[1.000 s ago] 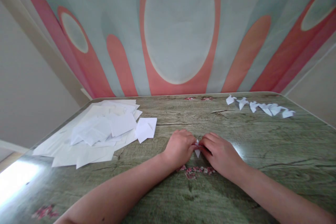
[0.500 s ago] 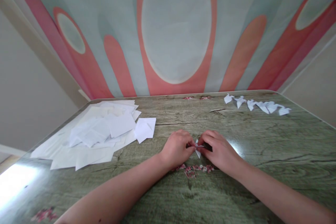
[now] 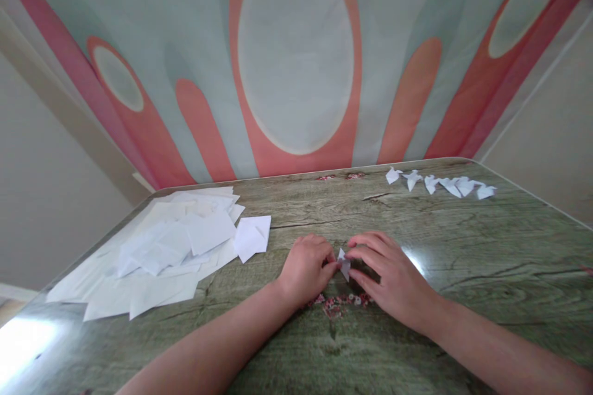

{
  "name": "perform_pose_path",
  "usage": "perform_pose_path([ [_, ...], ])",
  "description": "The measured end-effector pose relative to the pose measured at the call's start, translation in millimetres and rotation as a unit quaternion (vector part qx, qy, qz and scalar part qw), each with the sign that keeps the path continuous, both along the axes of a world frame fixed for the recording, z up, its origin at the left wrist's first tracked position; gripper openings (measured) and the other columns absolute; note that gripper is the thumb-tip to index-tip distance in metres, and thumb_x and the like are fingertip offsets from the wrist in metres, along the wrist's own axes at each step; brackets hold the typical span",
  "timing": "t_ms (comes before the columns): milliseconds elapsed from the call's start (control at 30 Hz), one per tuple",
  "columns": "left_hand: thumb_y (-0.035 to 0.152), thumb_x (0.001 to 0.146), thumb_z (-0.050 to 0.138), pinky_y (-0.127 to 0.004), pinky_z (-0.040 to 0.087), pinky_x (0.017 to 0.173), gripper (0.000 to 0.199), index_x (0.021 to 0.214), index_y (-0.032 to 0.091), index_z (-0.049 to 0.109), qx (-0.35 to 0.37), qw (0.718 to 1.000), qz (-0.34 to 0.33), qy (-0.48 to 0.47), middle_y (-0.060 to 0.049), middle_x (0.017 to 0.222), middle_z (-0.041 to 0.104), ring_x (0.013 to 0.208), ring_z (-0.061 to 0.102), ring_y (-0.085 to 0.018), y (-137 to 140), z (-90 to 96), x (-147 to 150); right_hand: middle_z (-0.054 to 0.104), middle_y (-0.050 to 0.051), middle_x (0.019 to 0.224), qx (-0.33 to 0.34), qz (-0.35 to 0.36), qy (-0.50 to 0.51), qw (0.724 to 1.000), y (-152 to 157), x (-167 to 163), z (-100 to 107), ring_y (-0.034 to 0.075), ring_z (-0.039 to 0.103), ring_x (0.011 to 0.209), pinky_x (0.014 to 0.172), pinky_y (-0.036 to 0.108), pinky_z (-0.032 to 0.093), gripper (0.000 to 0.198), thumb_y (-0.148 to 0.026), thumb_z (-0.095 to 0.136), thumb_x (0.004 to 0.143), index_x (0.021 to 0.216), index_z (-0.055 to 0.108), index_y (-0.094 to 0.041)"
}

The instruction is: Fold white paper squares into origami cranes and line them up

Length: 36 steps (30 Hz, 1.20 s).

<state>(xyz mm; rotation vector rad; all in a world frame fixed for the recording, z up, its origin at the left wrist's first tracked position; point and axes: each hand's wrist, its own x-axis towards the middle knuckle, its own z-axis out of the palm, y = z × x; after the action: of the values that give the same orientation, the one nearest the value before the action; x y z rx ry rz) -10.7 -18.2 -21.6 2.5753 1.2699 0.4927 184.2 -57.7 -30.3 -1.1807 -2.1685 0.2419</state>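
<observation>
A small piece of folded white paper (image 3: pixel 344 265) stands above the table between my two hands. My left hand (image 3: pixel 308 268) pinches its left side between thumb and forefinger. At the paper's right, my right hand (image 3: pixel 391 274) has its fingers spread, with the fingertips beside the paper's edge; whether they touch it I cannot tell. Several folded white paper birds (image 3: pixel 430 184), like origami cranes, stand in a row at the far right of the table.
A wide heap of loose white paper sheets (image 3: pixel 162 247) covers the table's left part. Beside it lies a small stack of white paper squares (image 3: pixel 252 237). The wood-patterned table (image 3: pixel 296 352) meets a patterned backdrop (image 3: pixel 296 55) at its far edge.
My right hand has loosened its pinch on the folded paper and spread its fingers. The paper now looks turned more upright, still in my left hand. The camera view has shifted slightly.
</observation>
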Motion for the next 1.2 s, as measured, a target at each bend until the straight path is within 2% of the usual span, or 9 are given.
perform_pose_path([
  [67,0.031,0.082,0.064,-0.033,0.044,0.083,0.016,0.091,0.018,0.063,0.005,1.0,-0.017,-0.011,-0.006,0.098,0.067,0.097,0.059,-0.022,1,4.2,-5,0.065,0.005,0.099,0.032,0.024,-0.032,0.999,-8,-1,7,0.02,0.054,0.098,0.088,0.038,0.04,0.017,-0.015,0.051,0.09,0.096,0.065,-0.022],
  [167,0.021,0.088,0.056,-0.035,0.038,0.099,0.028,0.116,0.021,0.058,-0.001,0.993,-0.115,-0.024,-0.006,0.125,0.06,0.123,0.049,-0.02,11,6.4,-14,0.068,0.006,0.091,0.039,0.045,-0.087,0.994,-14,-6,10,0.02,0.057,0.091,0.082,0.037,0.041,0.018,-0.015,0.051,0.09,0.095,0.067,-0.021],
  [233,0.018,0.091,0.05,-0.036,0.033,0.105,0.028,0.115,0.024,0.06,-0.016,0.984,-0.175,-0.01,-0.002,0.126,0.062,0.13,0.044,-0.018,19,4.4,-18,0.069,0.006,0.093,0.031,0.049,-0.113,0.992,-10,-6,6,0.021,0.057,0.093,0.082,0.038,0.041,0.016,-0.018,0.054,0.089,0.096,0.068,-0.021],
  [300,0.019,0.092,0.047,-0.037,0.031,0.107,0.028,0.115,0.025,0.062,-0.026,0.981,-0.192,0.005,-0.001,0.124,0.063,0.13,0.044,-0.019,24,2.2,-20,0.069,0.006,0.097,0.023,0.049,-0.127,0.99,-2,-3,1,0.021,0.057,0.096,0.084,0.038,0.041,0.017,-0.018,0.053,0.089,0.096,0.068,-0.021],
  [467,0.02,0.092,0.045,-0.038,0.032,0.106,0.033,0.123,0.02,0.056,0.001,0.976,-0.203,0.082,-0.007,0.126,0.06,0.124,0.048,-0.021,15,7.9,-14,0.069,0.005,0.104,0.01,0.029,-0.152,0.988,15,13,0,0.022,0.055,0.102,0.088,0.04,0.039,0.02,-0.014,0.049,0.091,0.095,0.068,-0.02],
  [567,0.018,0.089,0.046,-0.041,0.031,0.107,0.04,0.129,0.014,0.049,0.036,0.968,-0.197,0.152,-0.012,0.13,0.055,0.125,0.047,-0.023,3,13.0,-8,0.066,0.008,0.109,0.012,0.016,-0.188,0.982,9,12,0,0.024,0.052,0.105,0.089,0.04,0.039,0.022,-0.012,0.049,0.09,0.1,0.067,-0.017],
  [700,0.015,0.091,0.039,-0.042,0.028,0.109,0.04,0.13,0.013,0.047,0.069,0.959,-0.178,0.211,-0.013,0.136,0.051,0.13,0.041,-0.023,-8,12.2,-3,0.063,0.012,0.112,0.012,-0.004,-0.227,0.974,-2,3,-4,0.026,0.052,0.103,0.084,0.039,0.042,0.029,-0.008,0.05,0.086,0.112,0.064,-0.012],
  [867,0.016,0.091,0.039,-0.046,0.026,0.109,0.044,0.134,0.008,0.043,0.085,0.951,-0.174,0.241,-0.015,0.138,0.049,0.132,0.039,-0.026,-16,8.0,1,0.064,0.01,0.11,-0.022,-0.003,-0.258,0.966,-3,6,-1,0.025,0.052,0.103,0.081,0.039,0.042,0.028,-0.006,0.047,0.086,0.104,0.067,-0.014],
  [1200,0.017,0.09,0.04,-0.052,0.027,0.108,0.047,0.136,0.012,0.043,0.105,0.947,-0.125,0.276,-0.015,0.141,0.046,0.13,0.042,-0.03,-26,3.9,7,0.067,0.009,0.104,-0.025,-0.038,-0.291,0.956,-7,7,7,0.027,0.054,0.1,0.075,0.039,0.038,0.036,-0.006,0.048,0.086,0.116,0.063,-0.019],
])
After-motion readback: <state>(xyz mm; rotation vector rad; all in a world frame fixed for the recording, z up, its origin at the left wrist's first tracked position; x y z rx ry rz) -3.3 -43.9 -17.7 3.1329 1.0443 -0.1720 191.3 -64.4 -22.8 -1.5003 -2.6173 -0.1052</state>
